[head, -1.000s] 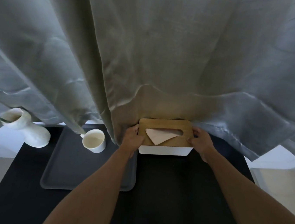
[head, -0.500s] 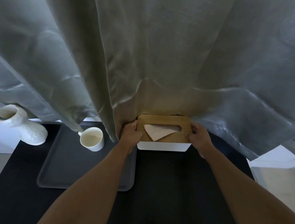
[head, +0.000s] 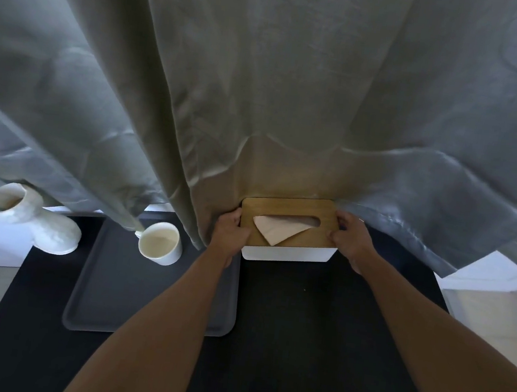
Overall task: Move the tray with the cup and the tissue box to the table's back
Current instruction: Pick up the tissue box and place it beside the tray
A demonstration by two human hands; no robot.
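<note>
Both hands are on the tissue box (head: 288, 231) at the table's (head: 314, 347) far edge, the left hand (head: 230, 233) wrapped on its left end and the right hand (head: 350, 238) on its right, fingers clamped on the wooden lid's sides. The box sits right against the curtain (head: 263, 83), looking as far back as it can go. The tray (head: 103, 300) lies to the left with the cup (head: 160, 242) at its far end (near a white vase (head: 32, 221)). Its back edge is hidden under the drape, so how far back it sits is hard to judge.
</note>
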